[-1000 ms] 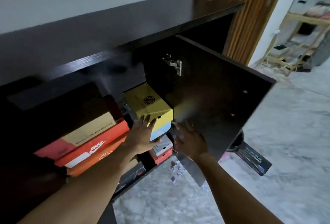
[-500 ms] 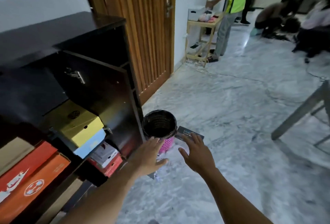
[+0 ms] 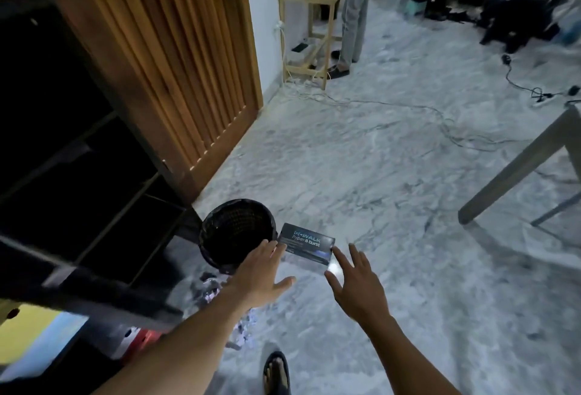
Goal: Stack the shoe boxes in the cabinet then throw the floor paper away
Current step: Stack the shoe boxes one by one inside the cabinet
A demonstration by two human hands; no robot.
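Observation:
A dark shoe box (image 3: 306, 245) with light blue lettering lies on the marble floor beside a black-lined waste bin (image 3: 237, 232). My left hand (image 3: 262, 272) reaches out with straight fingers; its fingertips are at the box's left edge. My right hand (image 3: 356, 284) is spread open just right of the box and holds nothing. Crumpled paper (image 3: 213, 291) lies on the floor below the bin, partly hidden by my left arm. The dark cabinet (image 3: 78, 174) fills the left, with a yellow and light blue box (image 3: 37, 331) and a red and white box (image 3: 138, 336) inside at the bottom left.
A slatted wooden door (image 3: 176, 58) stands behind the bin. Cables (image 3: 408, 111) run across the floor. A grey table leg (image 3: 515, 165) slants in at the right. People stand and crouch at the far end beside a small wooden table (image 3: 311, 17). My sandalled foot (image 3: 276, 374) is at the bottom.
My hands left the yellow box in the cabinet. The view swung right and down to the floor, and both hands now reach toward the dark box by the bin.

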